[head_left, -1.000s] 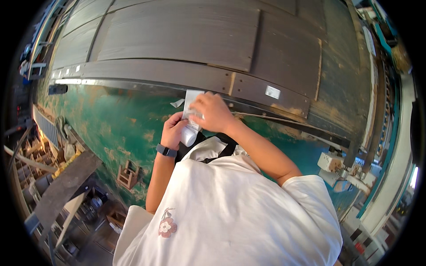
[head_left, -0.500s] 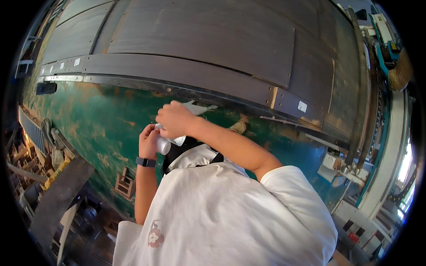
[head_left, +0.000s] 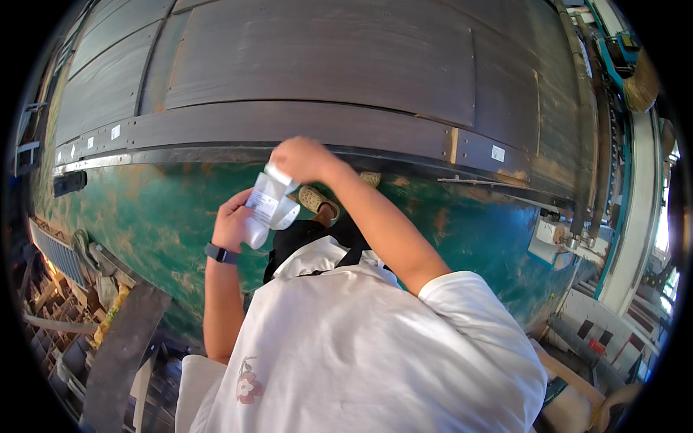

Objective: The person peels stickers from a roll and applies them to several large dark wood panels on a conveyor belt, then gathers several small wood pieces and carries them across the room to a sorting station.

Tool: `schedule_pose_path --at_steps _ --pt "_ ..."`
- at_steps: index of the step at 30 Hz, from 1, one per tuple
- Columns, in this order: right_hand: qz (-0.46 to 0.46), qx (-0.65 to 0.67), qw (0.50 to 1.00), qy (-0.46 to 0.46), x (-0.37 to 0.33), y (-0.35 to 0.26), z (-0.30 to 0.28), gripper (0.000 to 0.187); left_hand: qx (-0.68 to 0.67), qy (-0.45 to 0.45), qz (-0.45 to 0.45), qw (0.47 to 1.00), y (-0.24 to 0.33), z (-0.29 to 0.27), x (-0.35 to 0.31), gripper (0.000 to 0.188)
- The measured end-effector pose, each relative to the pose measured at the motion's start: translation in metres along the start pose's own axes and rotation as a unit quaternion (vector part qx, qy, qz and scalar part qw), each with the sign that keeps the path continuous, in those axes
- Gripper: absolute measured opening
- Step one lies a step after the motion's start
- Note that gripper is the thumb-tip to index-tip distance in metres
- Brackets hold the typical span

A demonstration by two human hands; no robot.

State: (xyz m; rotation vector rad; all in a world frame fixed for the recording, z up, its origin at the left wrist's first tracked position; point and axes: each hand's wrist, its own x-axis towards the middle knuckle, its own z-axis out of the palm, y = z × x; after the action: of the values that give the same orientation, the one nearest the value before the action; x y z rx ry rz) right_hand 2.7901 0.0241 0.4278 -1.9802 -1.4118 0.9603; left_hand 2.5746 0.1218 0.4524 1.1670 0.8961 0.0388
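A roll of white printed labels [head_left: 266, 198] is in front of my waist, its strip partly unwound. My left hand [head_left: 232, 220] is closed around the roll's left side, a dark watch on the wrist. Above and to the right, my right hand [head_left: 302, 159] is closed on the upper end of the white strip, its fingers slightly blurred. A loose white curl hangs on the roll's right side. Just beyond the hands runs the long edge of a brown board [head_left: 289, 124], with small white labels [head_left: 498, 153] stuck along it.
Dark brown panels [head_left: 325, 58] cover the large bed ahead. Below it lies a dusty green floor [head_left: 159, 202], where my clogs [head_left: 315, 198] show. Offcuts and clutter [head_left: 65, 303] lie at the left, with a dark plank [head_left: 126, 353]. A pale machine rail [head_left: 632, 209] stands at the right.
My right hand has moved up and away from the left, and more of the white label strip shows between them. My left hand has shifted slightly left. The view has shifted, bringing a clog into sight.
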Motion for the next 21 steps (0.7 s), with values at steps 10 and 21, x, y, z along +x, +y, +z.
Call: schedule_pose_path --at_steps 10,21 --pt "0.042 0.768 0.496 0.403 -0.044 0.156 -0.010 0.036 0.659 -0.091 0.652 0.363 0.161 0.037 -0.043 0.009" --pt "0.109 -0.317 0.886 0.320 -0.052 0.109 -0.030 0.015 0.594 -0.092 0.736 0.313 0.161 0.065 -0.046 0.011"
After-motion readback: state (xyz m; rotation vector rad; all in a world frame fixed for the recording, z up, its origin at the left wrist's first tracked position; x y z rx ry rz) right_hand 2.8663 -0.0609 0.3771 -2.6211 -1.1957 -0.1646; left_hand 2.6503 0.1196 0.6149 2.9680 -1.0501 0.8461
